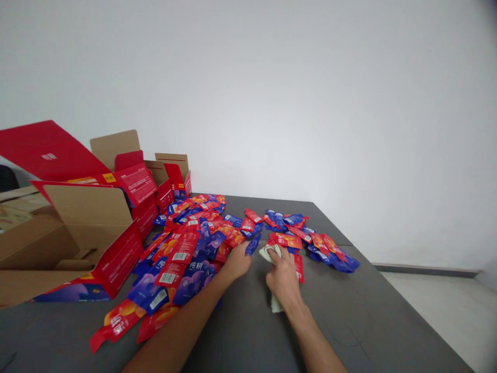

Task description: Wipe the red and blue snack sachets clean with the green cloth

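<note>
My left hand (237, 260) is closed on the end of a blue pouch (253, 244), at the right edge of a big heap of red and blue pouches (190, 248). A pale cloth (267, 253) is bunched under the fingers of my right hand (282, 274), its lower end hanging out below the palm. Just beyond that hand lie red pouches (285, 240), one of them partly covered by it. Further right, more pouches (334, 253) form a looser group on the dark table (248, 331).
An open red carton (116, 259) with brown inside stands at the left front. Behind it are more open red cartons (135, 181) in a row. A white wall (272, 103) rises past the table's far edge, and pale floor (427, 305) shows at the right.
</note>
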Demonstrator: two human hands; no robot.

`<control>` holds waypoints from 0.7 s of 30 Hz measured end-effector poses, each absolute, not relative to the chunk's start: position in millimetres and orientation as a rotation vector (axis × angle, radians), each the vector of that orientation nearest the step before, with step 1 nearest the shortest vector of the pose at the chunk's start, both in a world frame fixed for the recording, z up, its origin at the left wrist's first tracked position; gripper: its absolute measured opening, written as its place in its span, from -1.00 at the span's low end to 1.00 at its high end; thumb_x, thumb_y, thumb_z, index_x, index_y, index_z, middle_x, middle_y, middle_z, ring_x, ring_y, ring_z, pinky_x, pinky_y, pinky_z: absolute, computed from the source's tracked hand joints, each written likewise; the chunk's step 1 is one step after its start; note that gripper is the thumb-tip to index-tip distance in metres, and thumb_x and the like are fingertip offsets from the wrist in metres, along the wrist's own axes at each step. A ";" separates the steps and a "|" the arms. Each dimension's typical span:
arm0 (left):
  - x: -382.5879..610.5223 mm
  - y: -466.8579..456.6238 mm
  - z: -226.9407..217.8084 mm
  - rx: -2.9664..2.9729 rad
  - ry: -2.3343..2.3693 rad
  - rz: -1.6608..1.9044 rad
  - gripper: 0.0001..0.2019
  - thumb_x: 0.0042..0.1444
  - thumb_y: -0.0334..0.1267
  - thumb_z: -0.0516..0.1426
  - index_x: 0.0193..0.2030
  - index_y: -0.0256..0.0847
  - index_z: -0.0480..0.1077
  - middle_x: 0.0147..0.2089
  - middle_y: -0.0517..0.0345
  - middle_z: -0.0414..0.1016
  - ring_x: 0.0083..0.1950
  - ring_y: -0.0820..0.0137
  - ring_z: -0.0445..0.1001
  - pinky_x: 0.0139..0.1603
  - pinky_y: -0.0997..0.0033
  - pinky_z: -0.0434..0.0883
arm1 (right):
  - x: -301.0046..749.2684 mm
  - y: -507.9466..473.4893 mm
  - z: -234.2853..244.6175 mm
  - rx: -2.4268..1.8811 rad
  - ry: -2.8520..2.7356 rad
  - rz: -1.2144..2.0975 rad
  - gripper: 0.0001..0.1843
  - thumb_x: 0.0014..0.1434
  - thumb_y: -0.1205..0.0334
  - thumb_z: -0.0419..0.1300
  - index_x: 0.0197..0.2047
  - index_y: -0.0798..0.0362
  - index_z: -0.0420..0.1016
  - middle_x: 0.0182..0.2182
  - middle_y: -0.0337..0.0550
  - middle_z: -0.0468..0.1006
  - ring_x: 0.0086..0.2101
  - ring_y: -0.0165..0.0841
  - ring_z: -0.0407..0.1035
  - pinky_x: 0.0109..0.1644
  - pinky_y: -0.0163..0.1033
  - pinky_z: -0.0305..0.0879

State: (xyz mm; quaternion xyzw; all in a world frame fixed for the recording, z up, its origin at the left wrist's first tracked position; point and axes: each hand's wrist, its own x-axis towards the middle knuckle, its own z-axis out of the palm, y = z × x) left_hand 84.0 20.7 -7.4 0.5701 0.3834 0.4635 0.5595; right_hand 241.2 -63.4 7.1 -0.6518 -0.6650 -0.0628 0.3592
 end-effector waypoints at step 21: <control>51.5 -28.1 0.8 0.637 0.471 0.952 -0.68 0.22 -0.16 0.18 0.05 -0.25 0.48 -0.06 0.00 0.58 -0.13 0.28 0.56 -0.08 0.32 0.44 | 197.0 -78.7 14.7 -1.480 -1.861 -0.181 -0.22 -0.09 0.63 0.06 0.21 -0.02 0.42 0.27 -0.01 0.25 0.15 -0.07 0.15 0.16 0.12 0.32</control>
